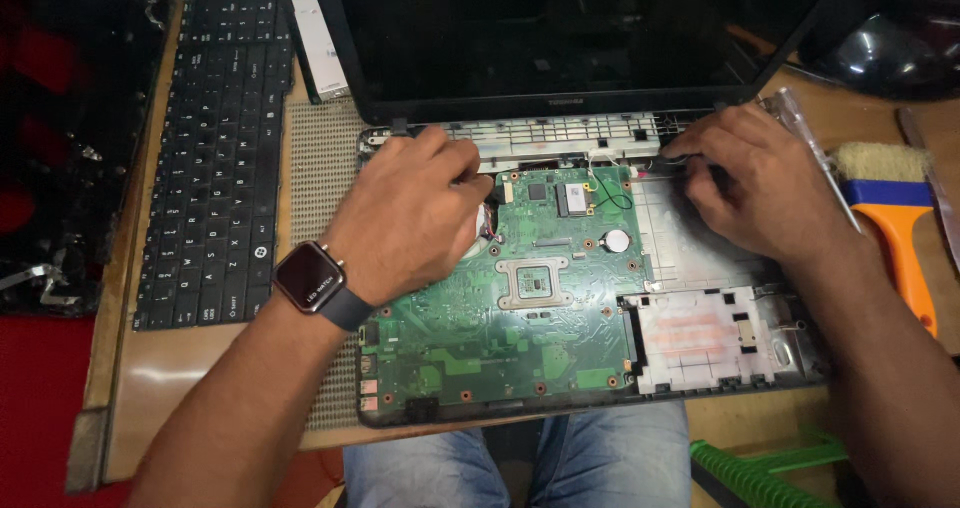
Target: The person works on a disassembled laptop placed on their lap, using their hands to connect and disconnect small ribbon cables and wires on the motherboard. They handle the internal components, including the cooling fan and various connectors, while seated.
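the opened laptop base (700, 353) lies at the centre of the wooden table (170, 378), its green motherboard (520, 308) bare. the left hand (405, 218), a smartwatch (310, 278) on its wrist, rests on the board's 10 o'clock corner, fingers curled together and pinching something small that is too hidden to name. the right hand (760, 193) sits at the base's 1 o'clock corner by the hinge, fingertips pressed together on dark wires (680, 160). the black screen (540, 28) stands open at 12 o'clock. a detached keyboard (215, 148) lies at 9 o'clock, an orange-handled brush (895, 218) at 3 o'clock, a screwdriver (815, 153) just beside the right hand.
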